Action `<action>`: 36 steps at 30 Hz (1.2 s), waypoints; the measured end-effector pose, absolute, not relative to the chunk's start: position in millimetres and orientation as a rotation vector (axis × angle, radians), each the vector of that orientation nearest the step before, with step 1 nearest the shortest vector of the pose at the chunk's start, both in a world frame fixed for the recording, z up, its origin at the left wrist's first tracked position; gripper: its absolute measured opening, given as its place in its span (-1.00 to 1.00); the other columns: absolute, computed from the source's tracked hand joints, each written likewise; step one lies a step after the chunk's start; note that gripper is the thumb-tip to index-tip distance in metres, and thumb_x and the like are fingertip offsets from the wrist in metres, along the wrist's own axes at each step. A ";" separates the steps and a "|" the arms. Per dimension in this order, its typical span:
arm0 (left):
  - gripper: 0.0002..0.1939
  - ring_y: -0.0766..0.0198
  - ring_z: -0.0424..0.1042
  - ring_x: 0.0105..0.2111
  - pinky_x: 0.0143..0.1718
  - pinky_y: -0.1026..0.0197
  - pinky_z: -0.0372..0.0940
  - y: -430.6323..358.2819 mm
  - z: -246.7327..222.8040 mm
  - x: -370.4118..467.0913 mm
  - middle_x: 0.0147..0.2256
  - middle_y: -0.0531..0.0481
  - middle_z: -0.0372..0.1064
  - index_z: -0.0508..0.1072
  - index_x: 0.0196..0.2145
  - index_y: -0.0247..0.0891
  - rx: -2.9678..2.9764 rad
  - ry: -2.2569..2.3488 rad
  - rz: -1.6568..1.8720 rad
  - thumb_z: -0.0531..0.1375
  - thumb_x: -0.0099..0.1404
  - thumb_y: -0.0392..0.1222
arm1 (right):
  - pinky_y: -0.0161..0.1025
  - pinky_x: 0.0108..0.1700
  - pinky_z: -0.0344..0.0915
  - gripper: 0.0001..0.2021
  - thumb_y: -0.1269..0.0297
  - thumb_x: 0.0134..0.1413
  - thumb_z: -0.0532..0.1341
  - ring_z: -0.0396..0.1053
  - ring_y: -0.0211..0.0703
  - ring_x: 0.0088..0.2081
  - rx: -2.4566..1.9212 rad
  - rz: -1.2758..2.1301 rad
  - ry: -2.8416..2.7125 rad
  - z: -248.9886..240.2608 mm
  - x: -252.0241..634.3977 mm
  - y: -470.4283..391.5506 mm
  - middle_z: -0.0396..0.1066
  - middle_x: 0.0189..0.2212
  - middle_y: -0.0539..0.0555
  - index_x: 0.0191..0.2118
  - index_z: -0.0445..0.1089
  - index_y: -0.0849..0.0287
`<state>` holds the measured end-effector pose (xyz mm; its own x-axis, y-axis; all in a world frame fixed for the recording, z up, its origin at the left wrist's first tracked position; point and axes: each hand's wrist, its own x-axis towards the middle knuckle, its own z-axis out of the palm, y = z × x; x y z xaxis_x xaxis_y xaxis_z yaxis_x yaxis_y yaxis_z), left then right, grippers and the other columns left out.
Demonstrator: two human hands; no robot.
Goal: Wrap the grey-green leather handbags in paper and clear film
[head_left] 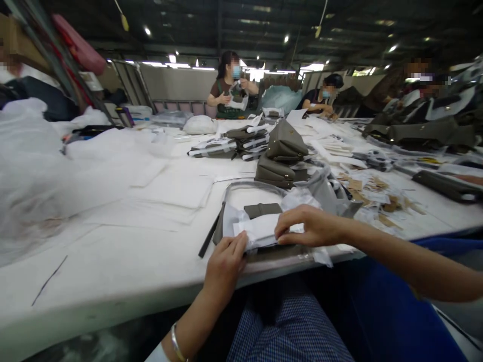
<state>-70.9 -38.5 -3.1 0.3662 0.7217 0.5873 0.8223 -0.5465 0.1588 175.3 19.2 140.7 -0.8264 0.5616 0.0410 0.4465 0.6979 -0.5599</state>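
Observation:
In front of me a dark olive handbag (263,209) lies at the table's near edge, with a strap wrapped in clear plastic looping behind it. White tissue paper (260,229) covers its front part. My left hand (225,261) has its fingers pressed together on the paper's left end. My right hand (307,226) pinches the paper's right side between thumb and fingers. Crumpled white wrapping (302,199) sits just behind the right hand. The bag's underside is hidden.
Olive bags (285,143) are stacked behind my work. White sheets (169,188) and a heap of translucent plastic (30,176) lie to the left. Brown tags (377,188) are scattered at the right. Across the table, one person (232,90) handles a wrapped piece; others work farther right.

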 end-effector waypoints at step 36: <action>-0.47 0.12 0.41 -0.13 -0.07 0.10 0.42 -36.0 -12.5 -64.6 -0.04 -0.06 0.45 0.36 0.14 -0.22 -2.406 -1.497 -1.056 0.27 0.22 -0.40 | -0.28 -0.44 -0.07 -0.68 -0.07 -0.13 0.42 0.21 -0.30 -0.56 -0.584 0.269 -3.577 95.1 41.4 163.7 0.45 -0.59 -0.08 -0.43 0.56 0.10</action>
<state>-64.6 -36.0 -12.5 0.2684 0.7442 0.6117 0.8258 -0.5047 0.2517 41.4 163.7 95.1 -0.8327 0.2624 -0.4876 0.3325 0.9411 -0.0613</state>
